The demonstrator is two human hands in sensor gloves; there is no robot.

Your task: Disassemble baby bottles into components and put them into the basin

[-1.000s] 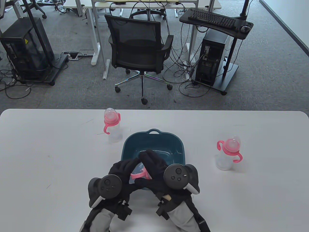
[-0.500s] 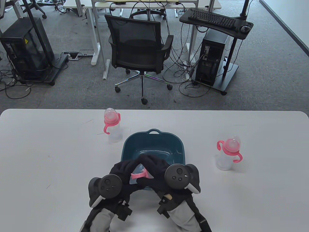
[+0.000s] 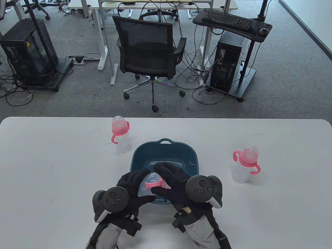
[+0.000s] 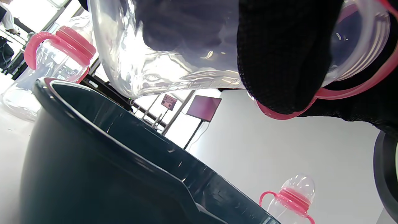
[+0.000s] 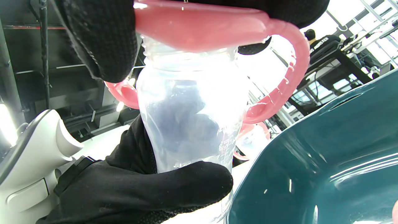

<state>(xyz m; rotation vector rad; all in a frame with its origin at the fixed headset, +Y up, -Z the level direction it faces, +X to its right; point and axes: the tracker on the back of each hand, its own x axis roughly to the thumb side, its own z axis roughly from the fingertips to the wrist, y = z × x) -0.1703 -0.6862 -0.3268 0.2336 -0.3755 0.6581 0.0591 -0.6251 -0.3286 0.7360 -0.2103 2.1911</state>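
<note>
My left-hand fingers are curling around the clear body of the baby bottle, and my right-hand fingers are closing over its pink handle collar. My left hand is gripping the body from the left; my right hand is gripping the collar from the right. The bottle is lying tilted between both hands, directly above the near rim of the teal basin, which is sitting on the white counter. In the right wrist view, the collar is sitting on the bottle's neck, with both curved handles projecting past the glove. A second bottle is standing upright just beyond the basin's far left corner. A third bottle is standing upright to the right of the basin, apart from it
</note>
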